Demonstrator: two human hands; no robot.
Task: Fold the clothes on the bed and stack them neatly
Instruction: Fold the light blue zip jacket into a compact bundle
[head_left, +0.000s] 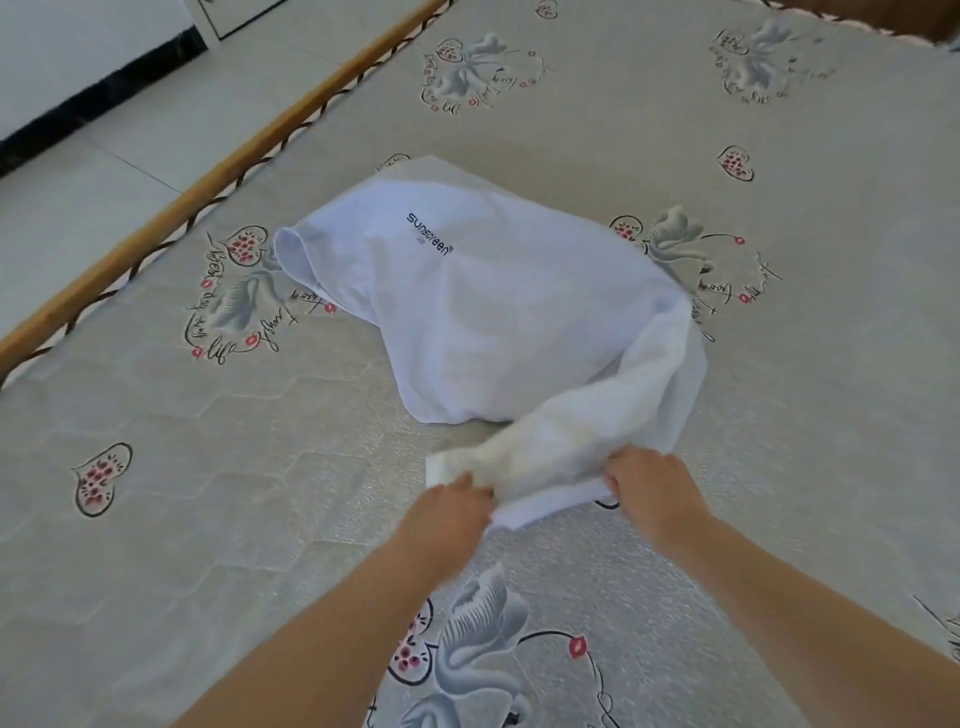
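Here, left hand (457, 501) and right hand (649, 483) gripping white garment (493, 312) mid-mattress (208, 493); wooden bed rail (208, 192) and tiled floor (104, 156) along left edge.

A white garment (483, 312) printed "sunscreen" lies rumpled mid-bed (623, 156), one sleeve opening gaping at the left. Its near end trails forward, bunched and lifted off the bed.

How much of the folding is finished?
Hardly any yet. No folded stack shows on the patterned mattress. In hand: the left hand and right hand both grip the near end of the white garment with dark printed lettering, which is bunched there while the rest lies loose and rumpled. Left to do: fold it flat and stack it.
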